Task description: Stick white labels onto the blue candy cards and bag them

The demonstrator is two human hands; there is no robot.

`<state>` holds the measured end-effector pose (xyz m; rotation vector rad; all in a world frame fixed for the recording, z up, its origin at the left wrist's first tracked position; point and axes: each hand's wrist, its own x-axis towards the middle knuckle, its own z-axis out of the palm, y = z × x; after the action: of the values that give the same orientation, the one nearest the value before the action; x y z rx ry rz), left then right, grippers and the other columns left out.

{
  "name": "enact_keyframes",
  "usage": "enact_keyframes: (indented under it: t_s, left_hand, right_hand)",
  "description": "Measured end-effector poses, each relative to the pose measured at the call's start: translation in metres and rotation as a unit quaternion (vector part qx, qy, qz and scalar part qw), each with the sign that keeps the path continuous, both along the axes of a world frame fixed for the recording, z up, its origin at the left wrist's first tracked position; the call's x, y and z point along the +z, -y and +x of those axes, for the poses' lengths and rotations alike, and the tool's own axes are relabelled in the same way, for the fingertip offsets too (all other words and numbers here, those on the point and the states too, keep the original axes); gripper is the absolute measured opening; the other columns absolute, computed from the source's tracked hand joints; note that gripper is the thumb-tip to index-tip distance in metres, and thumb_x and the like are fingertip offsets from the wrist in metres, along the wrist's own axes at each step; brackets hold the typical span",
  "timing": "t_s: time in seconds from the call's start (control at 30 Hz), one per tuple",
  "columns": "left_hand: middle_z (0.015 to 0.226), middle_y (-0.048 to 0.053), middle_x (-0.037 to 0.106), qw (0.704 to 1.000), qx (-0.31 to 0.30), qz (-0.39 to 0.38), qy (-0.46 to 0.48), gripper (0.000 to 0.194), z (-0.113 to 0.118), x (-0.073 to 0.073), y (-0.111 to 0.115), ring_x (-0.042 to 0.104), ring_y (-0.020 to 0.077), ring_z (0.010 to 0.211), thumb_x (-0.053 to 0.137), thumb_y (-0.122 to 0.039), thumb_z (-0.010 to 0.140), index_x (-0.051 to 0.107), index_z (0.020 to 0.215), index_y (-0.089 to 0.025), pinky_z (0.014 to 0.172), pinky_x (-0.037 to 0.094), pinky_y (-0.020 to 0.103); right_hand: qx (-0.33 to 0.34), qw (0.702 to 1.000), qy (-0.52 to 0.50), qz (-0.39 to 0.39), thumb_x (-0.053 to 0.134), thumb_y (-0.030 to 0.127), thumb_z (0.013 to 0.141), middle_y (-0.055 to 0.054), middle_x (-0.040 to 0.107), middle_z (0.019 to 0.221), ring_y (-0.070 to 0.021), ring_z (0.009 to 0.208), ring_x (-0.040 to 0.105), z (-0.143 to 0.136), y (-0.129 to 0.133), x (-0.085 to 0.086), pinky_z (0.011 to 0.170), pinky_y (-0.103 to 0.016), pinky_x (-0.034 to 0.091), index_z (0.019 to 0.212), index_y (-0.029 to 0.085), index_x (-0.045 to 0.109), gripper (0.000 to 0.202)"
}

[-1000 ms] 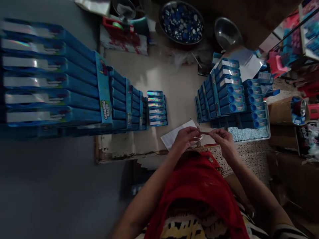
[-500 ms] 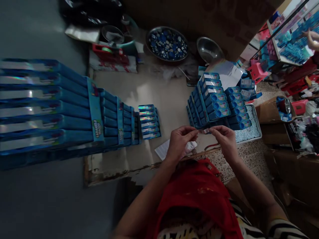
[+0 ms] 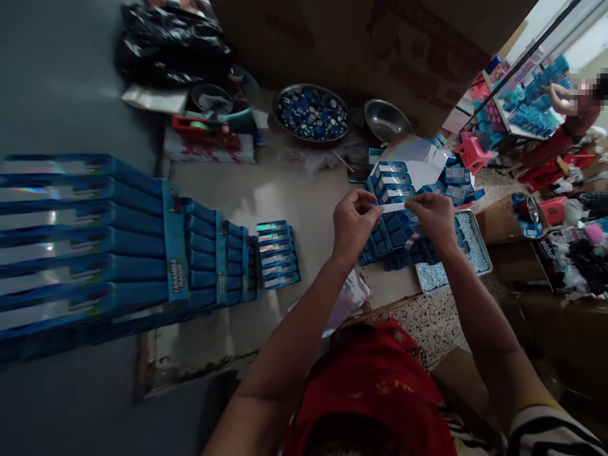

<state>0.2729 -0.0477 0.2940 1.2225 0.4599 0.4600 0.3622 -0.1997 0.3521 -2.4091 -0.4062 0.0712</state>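
Observation:
Between my two hands a narrow white strip (image 3: 394, 207), perhaps a label, is stretched out level. My left hand (image 3: 352, 221) pinches its left end between thumb and finger, and my right hand (image 3: 436, 218) pinches the other end. Right beneath and behind it stands a group of blue boxes (image 3: 390, 178) with round openings, some carrying white strips on their top faces. My hands and the strip hide part of these boxes. A crinkled shiny sheet (image 3: 349, 301) lies by the table edge, below my left forearm.
Long rows of blue boxes (image 3: 137, 247) fill the left side, and a small group (image 3: 278, 256) stands mid-table. Behind are a bowl of blue and white discs (image 3: 312, 114), a metal bowl (image 3: 387, 119) and a red tape dispenser (image 3: 204, 132). Light-blue pellets fill a tray (image 3: 489, 253). A person (image 3: 572, 114) works far right.
Both hands have risen away from my body with the strip, now over the blue boxes, and the strip faces me more plainly. The camera view has tilted up a little.

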Motion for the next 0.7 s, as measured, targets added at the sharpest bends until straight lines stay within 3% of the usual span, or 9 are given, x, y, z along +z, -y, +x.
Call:
enact_keyframes:
  t_s: [0.3, 0.57, 0.7]
  left_hand:
    - [0.070, -0.003, 0.063, 0.999, -0.027, 0.012, -0.015, 0.019, 0.013, -0.007, 0.000, 0.063, 0.0138, 0.062, 0.075, -0.017, 0.077, 0.062, 0.091, -0.021, 0.060, 0.051, 0.025]
    - [0.074, -0.002, 0.064, 0.999, -0.023, 0.016, -0.024, 0.022, 0.018, -0.020, 0.002, 0.065, 0.0153, 0.068, 0.078, -0.020, 0.076, 0.063, 0.092, -0.021, 0.066, 0.053, 0.027]
    - [0.073, -0.003, 0.064, 0.994, -0.054, -0.064, -0.069, 0.034, 0.025, -0.033, 0.008, 0.065, 0.0145, 0.068, 0.084, -0.026, 0.073, 0.058, 0.095, -0.021, 0.064, 0.054, 0.026]
  right_hand:
    - [-0.043, 0.996, 0.034, -0.076, 0.072, 0.037, 0.077, 0.003, 0.064, 0.062, -0.0154, 0.065, 0.058, 0.010, -0.003, -0.003, 0.067, -0.028, 0.042, 0.084, 0.021, 0.084, 0.021]
    - [-0.032, 0.996, 0.025, -0.079, 0.072, 0.037, 0.078, 0.002, 0.067, 0.067, -0.0175, 0.069, 0.061, 0.017, -0.002, -0.010, 0.071, -0.030, 0.046, 0.081, 0.022, 0.080, 0.017]
    - [-0.037, 0.996, 0.011, -0.083, 0.075, 0.036, 0.075, 0.001, 0.066, 0.071, -0.0190, 0.071, 0.061, 0.021, -0.001, -0.012, 0.073, -0.032, 0.048, 0.087, 0.020, 0.075, 0.021]
